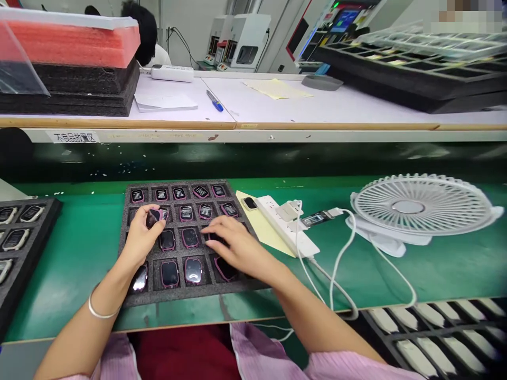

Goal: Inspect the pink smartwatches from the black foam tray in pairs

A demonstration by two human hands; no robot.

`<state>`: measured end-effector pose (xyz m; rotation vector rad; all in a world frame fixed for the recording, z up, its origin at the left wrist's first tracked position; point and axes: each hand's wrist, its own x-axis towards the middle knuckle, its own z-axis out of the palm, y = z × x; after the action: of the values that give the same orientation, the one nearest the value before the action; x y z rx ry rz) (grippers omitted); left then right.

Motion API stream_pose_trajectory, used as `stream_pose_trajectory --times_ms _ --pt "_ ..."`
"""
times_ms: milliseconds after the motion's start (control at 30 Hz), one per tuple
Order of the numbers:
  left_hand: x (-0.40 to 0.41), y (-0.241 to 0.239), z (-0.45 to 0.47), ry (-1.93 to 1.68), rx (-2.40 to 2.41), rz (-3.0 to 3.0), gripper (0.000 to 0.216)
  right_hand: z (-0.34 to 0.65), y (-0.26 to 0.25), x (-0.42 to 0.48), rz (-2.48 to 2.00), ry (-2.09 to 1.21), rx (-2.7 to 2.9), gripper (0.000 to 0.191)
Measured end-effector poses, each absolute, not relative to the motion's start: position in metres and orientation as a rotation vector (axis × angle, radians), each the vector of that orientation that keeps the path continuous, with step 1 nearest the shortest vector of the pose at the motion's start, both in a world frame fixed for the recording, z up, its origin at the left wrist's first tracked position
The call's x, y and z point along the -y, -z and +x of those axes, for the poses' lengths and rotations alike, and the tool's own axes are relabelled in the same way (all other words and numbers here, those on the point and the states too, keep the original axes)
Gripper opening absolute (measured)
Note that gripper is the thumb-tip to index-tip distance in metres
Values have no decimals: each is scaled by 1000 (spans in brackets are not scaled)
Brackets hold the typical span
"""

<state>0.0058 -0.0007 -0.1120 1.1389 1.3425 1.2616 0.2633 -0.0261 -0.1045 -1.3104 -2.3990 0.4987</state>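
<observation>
On the green worktop (79,248) a black foam tray (130,295) holds rows of small pink-edged watch bodies, and by the look of it the work is about midway: the far rows lie with their label side up, while the near rows show dark glossy faces. The left hand (140,237) has its grip clamped on one watch body (152,216), lifted just above the tray's left side, with a filled pocket directly beneath it. The right hand (237,245) lies flat across the tray's right part, fingers spread and resting on units under them; whether that grip has closed on anything I cannot tell, since the palm hides the pockets. Just right of this hand sit a yellow sheet (269,232) and a white power strip (287,227), and farther right a white fan (420,208). Left of the left hand, a second tray (24,237) holds more units.
</observation>
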Motion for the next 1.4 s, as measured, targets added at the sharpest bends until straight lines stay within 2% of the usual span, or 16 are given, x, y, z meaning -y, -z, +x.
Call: stream_pose_trajectory --times_ms 67,167,333,500,633,767,900,1133,1400 --pt "0 117 4 -1291 -1351 1194 49 219 97 24 -1351 -437 2559 22" --pt "-1 123 2 -1324 -1371 1311 47 167 93 16 -1498 -247 2744 32" --pt "1 128 3 -1361 -1409 1402 42 144 93 7 -1581 -199 2809 39" --pt "4 125 4 -1358 -1424 1422 38 150 101 9 -1609 -538 2523 35" --pt "5 121 2 -1355 -1495 1472 34 155 115 11 -1343 -842 2286 24" --pt "3 119 -1 -1361 -1514 1466 36 173 114 -3 -1124 -1362 1871 12" --pt "-1 110 -1 -1355 -1474 1381 49 194 103 -23 -924 -1824 1402 33" --pt "-3 83 12 -1321 -1353 1419 60 206 100 -34 -673 -2064 1101 62" --pt "4 98 17 -1345 -1457 1425 45 208 111 -21 -575 -2100 1070 62"
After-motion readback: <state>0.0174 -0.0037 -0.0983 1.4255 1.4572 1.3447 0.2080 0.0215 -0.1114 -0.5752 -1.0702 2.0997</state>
